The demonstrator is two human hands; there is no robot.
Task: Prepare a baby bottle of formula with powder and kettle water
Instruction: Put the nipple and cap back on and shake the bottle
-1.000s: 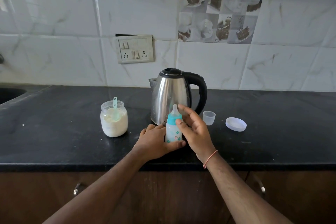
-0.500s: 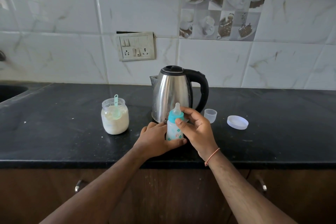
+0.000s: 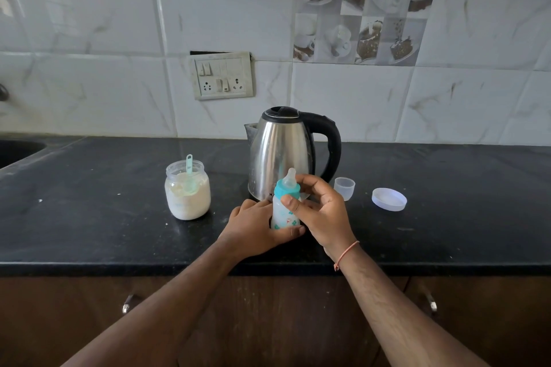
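Bottle [image 3: 284, 208] upright at frame centre on the counter [image 3: 89, 217], directly in front of the kettle [image 3: 281, 155]; both hands on it.

Risk: the teal collar may be cross-threaded or left loose, which would likely cause leakage when the bottle is shaken or tipped. A sideways twist could also tip the bottle against the kettle, whose wall may be hot. The left hand [image 3: 256, 231] wraps the lower body, fingers curled round it and thumb across the front. The right hand [image 3: 322, 214] is partly closed at the collar, thumb pressed on its front and fingers curved behind; the nipple stands clear above. The powder jar [image 3: 187, 194], scoop inside, stands open at centre left; the cap [image 3: 344, 188] and lid [image 3: 389, 199] lie at centre right.
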